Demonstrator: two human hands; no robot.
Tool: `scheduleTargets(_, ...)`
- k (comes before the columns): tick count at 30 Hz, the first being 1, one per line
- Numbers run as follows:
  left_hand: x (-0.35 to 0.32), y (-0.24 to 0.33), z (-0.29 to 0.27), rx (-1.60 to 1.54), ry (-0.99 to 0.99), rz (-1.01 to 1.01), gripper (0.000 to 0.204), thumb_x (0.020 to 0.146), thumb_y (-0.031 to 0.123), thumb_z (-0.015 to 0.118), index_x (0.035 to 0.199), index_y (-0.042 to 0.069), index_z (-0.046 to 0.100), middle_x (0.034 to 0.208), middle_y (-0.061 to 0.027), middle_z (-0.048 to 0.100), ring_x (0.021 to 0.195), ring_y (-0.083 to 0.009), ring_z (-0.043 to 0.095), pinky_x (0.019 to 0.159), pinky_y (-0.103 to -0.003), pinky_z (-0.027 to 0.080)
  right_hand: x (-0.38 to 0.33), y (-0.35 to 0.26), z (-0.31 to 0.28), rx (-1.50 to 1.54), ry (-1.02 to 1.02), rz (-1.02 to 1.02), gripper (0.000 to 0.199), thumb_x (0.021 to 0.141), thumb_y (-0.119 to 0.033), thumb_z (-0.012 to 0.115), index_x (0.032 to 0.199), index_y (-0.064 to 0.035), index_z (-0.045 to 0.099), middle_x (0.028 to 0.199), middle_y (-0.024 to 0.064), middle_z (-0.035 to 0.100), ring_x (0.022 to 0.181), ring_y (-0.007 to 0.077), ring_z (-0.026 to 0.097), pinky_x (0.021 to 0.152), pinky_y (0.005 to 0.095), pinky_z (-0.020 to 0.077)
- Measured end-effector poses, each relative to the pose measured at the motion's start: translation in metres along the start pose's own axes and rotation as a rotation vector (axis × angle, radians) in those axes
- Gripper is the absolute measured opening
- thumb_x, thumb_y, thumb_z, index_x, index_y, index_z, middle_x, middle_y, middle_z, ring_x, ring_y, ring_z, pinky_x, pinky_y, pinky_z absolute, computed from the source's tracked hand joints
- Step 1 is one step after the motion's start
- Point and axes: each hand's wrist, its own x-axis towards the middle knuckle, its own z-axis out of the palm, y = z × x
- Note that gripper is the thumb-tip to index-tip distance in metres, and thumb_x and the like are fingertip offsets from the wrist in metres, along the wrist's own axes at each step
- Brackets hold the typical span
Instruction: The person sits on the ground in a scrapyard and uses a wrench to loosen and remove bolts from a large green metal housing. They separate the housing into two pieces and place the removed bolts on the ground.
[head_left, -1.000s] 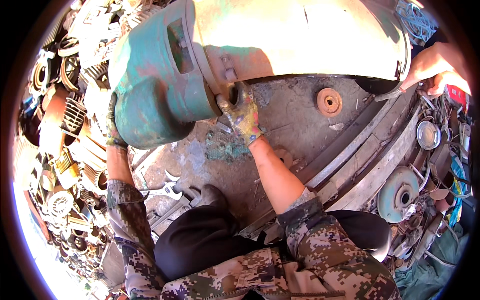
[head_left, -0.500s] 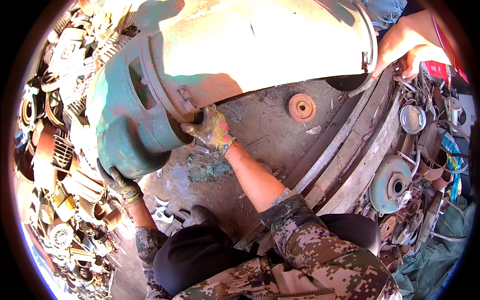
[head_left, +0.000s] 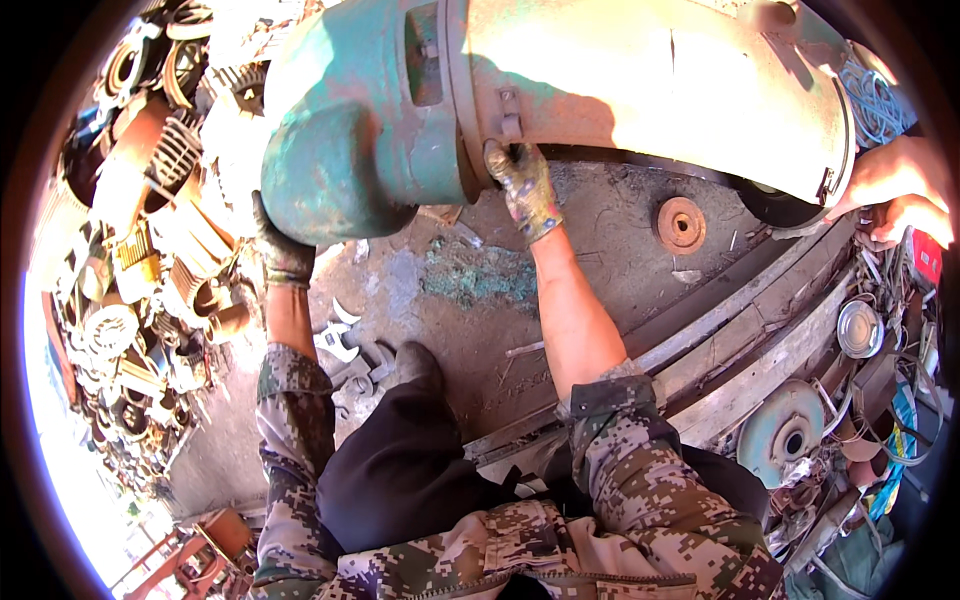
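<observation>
A big cylindrical machine housing (head_left: 630, 75), with worn green paint and a rounded green end, stretches across the top of the view. My left hand (head_left: 283, 250), in a dirty work glove, grips the lower left edge of the rounded end; its fingertips are partly hidden. Below a small bracket, my right hand (head_left: 525, 190), also gloved, is closed on the housing's lower edge beside the raised band. At the housing's right end, another person's bare hands (head_left: 895, 195) are on or beside the rim; their exact hold is unclear.
A rusty round disc (head_left: 681, 225) lies on the floor beneath the housing. Wrenches (head_left: 340, 345) lie by my shoe. Scrap metal parts (head_left: 130, 330) are heaped at left. Long beams (head_left: 760, 320) run along the right, beside a round green cover (head_left: 780, 435) and more scrap.
The view has turned, and the housing now appears higher and farther right. It has also shifted somewhat against the floor. Both my hands stay on it.
</observation>
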Motion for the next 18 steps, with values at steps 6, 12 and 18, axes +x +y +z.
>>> scheduleTargets(6, -0.026, -0.021, -0.015, 0.087, -0.032, 0.05, 0.077, 0.1, 0.06, 0.055, 0.152, 0.005, 0.044, 0.155, -0.0133, 0.048, 0.142, -0.0316, 0.045, 0.121, -0.049, 0.031, -0.005, 0.001, -0.022, 0.078, -0.041, 0.076, 0.044, 0.095, -0.032, 0.076, 0.123, 0.0, 0.063, 0.112, 0.0041, 0.064, 0.1, 0.0159, 0.056, 0.09, 0.0317, 0.0464)
scheduleTargets(12, -0.11, -0.028, 0.002, 0.503, -0.004, 0.178, 0.089, 0.095, 0.06, 0.063, 0.155, -0.001, 0.037, 0.151, -0.0164, 0.047, 0.139, -0.0283, 0.044, 0.118, -0.044, 0.031, -0.038, 0.017, -0.07, -0.028, 0.064, 0.027, 0.04, 0.102, -0.042, 0.063, 0.103, -0.002, 0.066, 0.098, 0.0052, 0.067, 0.093, 0.0166, 0.061, 0.084, 0.0333, 0.0477)
scheduleTargets(18, -0.07, -0.015, 0.028, 0.852, 0.108, 0.533, 0.076, 0.096, 0.048, 0.069, 0.147, -0.004, 0.048, 0.132, -0.0171, 0.063, 0.119, -0.0251, 0.059, 0.105, -0.039, 0.046, -0.119, 0.16, -0.048, -0.44, 0.303, 0.063, 0.037, 0.096, -0.035, 0.068, 0.118, -0.0054, 0.071, 0.118, 0.0138, 0.072, 0.111, 0.027, 0.067, 0.101, 0.0419, 0.0485)
